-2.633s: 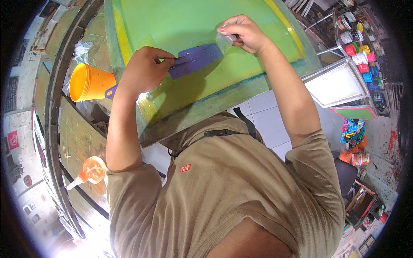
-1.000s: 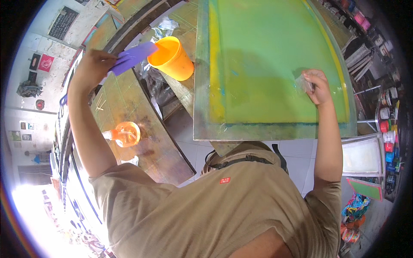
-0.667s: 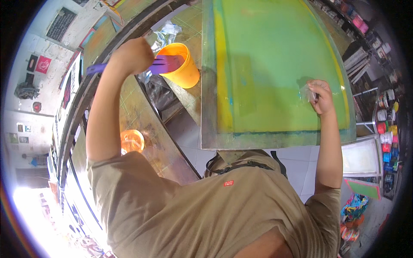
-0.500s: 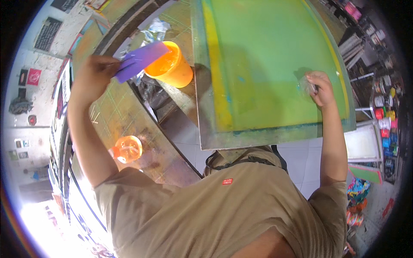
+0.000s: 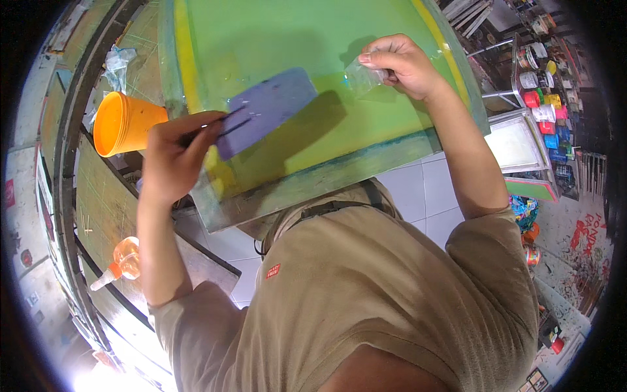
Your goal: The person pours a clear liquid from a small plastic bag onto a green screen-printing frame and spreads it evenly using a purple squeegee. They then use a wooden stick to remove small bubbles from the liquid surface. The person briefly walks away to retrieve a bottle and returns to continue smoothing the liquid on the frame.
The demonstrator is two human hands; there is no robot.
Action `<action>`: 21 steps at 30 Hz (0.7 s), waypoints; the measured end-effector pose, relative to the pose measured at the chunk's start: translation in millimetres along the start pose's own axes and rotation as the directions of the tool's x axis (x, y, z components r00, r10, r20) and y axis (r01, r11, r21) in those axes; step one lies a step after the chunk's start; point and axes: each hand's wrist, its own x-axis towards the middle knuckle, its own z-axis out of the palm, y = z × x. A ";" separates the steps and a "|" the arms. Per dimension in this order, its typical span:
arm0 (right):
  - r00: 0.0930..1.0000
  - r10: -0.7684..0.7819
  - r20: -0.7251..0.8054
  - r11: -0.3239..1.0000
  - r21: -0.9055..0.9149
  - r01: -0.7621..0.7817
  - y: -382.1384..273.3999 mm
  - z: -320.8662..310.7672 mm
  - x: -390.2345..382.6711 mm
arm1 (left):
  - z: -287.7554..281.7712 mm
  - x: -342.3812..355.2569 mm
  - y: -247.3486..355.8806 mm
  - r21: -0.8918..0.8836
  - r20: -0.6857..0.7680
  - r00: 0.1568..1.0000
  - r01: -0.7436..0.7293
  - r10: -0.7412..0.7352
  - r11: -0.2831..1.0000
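My left hand (image 5: 175, 155) is closed on one end of a flat purple plastic scraper (image 5: 273, 104), whose broad blade hangs over the green mesh of a screen-printing frame (image 5: 268, 32). The blade casts a shadow on the mesh. Pinched in the fingers of my right hand (image 5: 408, 68) is a crumpled piece of clear plastic (image 5: 363, 80), held at the mesh farther right; whether it touches the surface I cannot tell. An orange plastic cup (image 5: 134, 123) stands just left of the frame, beside my left hand.
On the worn board (image 5: 108, 206) at left lies a clear bottle with an orange cap (image 5: 127, 258). Crumpled plastic film (image 5: 119, 65) sits behind the cup. Shelves at right carry several paint jars (image 5: 545, 121), with a smaller white-meshed frame (image 5: 516, 144) below.
My left hand has carried the scraper rightward from the orange cup to over the mesh. The view has turned toward the right. My right hand still pinches the clear plastic.
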 end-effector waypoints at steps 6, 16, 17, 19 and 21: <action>0.998 0.023 0.051 1.000 -0.009 -0.022 3.2 -10.4 3.1 | 41.0 33.9 0.6 0.109 0.085 0.995 0.049 -0.058 0.993; 0.998 -0.003 0.063 0.996 0.085 -0.002 6.2 -11.2 4.3 | 47.0 47.7 9.8 0.158 0.133 0.990 0.015 -0.036 0.987; 0.998 -0.004 0.058 0.996 0.091 -0.001 5.3 -10.1 3.6 | 46.9 48.4 11.1 0.155 0.140 0.990 0.003 -0.025 0.988; 0.998 -0.007 0.056 0.995 0.101 0.001 5.1 -10.3 4.2 | 47.5 49.0 11.7 0.145 0.140 0.990 -0.013 -0.008 0.989; 0.998 -0.012 0.063 0.994 0.113 0.005 8.7 -11.4 6.1 | 48.1 49.5 13.8 0.141 0.141 0.990 -0.018 -0.002 0.990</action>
